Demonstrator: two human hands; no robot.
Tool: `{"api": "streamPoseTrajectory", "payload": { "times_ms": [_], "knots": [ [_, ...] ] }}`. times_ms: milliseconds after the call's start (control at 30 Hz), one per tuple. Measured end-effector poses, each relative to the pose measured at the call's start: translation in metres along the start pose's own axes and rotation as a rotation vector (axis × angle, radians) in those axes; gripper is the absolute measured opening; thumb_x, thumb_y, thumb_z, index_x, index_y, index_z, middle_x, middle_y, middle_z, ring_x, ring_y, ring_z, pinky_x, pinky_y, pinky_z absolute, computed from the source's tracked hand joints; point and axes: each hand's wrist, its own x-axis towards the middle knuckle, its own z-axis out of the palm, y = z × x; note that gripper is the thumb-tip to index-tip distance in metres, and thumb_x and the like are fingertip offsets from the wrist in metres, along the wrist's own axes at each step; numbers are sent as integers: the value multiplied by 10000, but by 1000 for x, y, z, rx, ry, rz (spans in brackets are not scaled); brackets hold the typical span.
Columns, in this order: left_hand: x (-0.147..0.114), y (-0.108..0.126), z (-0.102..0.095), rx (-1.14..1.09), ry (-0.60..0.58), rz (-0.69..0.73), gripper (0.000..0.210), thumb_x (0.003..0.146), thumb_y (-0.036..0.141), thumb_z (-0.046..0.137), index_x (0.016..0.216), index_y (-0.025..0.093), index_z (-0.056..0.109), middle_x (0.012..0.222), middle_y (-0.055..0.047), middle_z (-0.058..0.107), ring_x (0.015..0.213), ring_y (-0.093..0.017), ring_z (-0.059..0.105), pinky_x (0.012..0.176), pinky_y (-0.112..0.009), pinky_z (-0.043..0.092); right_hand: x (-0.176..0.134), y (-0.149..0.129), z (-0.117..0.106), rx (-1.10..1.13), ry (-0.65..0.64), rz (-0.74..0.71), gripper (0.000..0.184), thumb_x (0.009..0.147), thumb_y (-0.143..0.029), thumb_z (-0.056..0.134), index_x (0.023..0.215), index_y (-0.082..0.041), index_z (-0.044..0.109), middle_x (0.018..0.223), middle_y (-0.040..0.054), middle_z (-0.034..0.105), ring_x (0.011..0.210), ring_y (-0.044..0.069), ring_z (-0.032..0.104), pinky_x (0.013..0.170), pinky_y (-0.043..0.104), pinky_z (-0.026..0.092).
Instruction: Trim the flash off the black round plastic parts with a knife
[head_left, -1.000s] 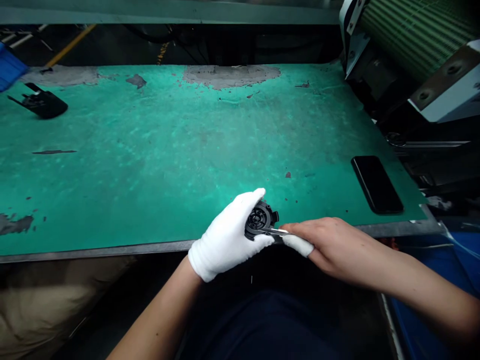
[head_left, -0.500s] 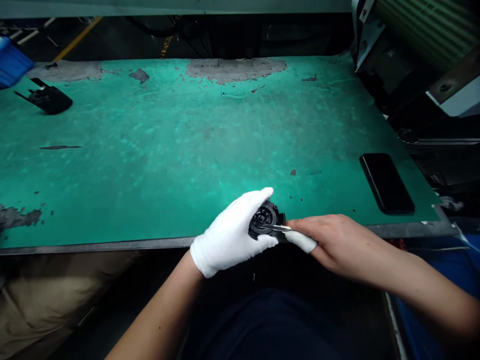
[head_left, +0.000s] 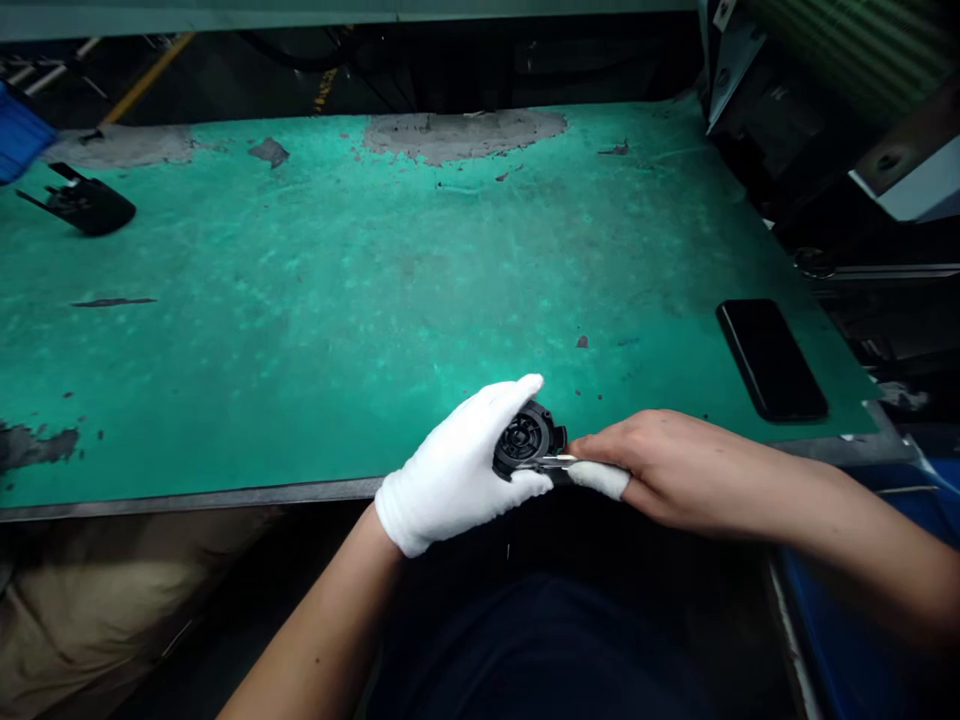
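My left hand [head_left: 457, 480], in a white glove, is closed around a round black plastic part [head_left: 523, 436] with ribbed rings on its face, held at the table's front edge. Between the fingers of my right hand [head_left: 652, 465] is a slim metal blade [head_left: 546, 462], pointing left. Its tip lies against the lower rim of the plastic part, as far as I can see. A white cover wraps my right thumb; the other fingers are bare and partly hidden.
The green table [head_left: 360, 300] has worn grey patches. A black phone [head_left: 772, 360] lies at the right, and a black pronged plastic piece [head_left: 90, 203] at the far left, near a blue bin [head_left: 22, 135]. Machinery [head_left: 832, 90] borders the right side.
The blade has shifted from across the face of the plastic part down to its lower rim, and my right hand has turned slightly. The view has moved a little.
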Motion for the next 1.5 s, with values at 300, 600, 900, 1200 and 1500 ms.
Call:
{"api": "streamPoseTrajectory", "payload": {
  "times_ms": [300, 600, 900, 1200, 1500],
  "knots": [
    [-25, 7, 43, 135, 510, -170, 914, 783, 529, 784, 1498, 190, 325, 1401, -177, 549, 1329, -331, 524, 1130, -511, 448, -14, -16, 53, 888, 174, 293, 259, 1018, -393, 458, 922, -202, 605, 734, -12, 548, 641, 131, 502, 568, 250, 381],
    [-25, 3, 50, 174, 486, -194, 1018, 758, 478, 823, 1546, 205, 238, 1428, -198, 493, 1342, -354, 499, 1106, -541, 458, 8, -74, 126, 1683, 164, 366, 218, 1009, -415, 446, 905, -224, 460, 644, -93, 417, 437, 45, 302, 398, 184, 227],
    [-24, 6, 53, 198, 505, -197, 986, 772, 423, 826, 1536, 166, 258, 1401, -196, 501, 1329, -329, 498, 1113, -520, 452, 3, -77, 120, 1723, 179, 271, 217, 1023, -379, 454, 859, -237, 439, 609, -104, 378, 445, 55, 270, 400, 181, 239],
    [-21, 3, 53, 275, 509, -198, 1010, 768, 508, 802, 1544, 173, 249, 1414, -213, 502, 1340, -361, 491, 1118, -562, 440, 18, -104, 138, 1343, -63, -59, 332, 795, -528, 718, 871, -242, 569, 737, -42, 550, 672, 120, 512, 591, 237, 365],
    [-26, 4, 59, 101, 545, -263, 1132, 762, 528, 798, 1579, 180, 97, 1434, -192, 487, 1267, -331, 576, 1075, -495, 495, 13, -105, 131, 2089, 86, 339, 410, 939, -628, 535, 877, -229, 469, 599, -95, 468, 358, 25, 285, 315, 135, 235]
  ]
}}
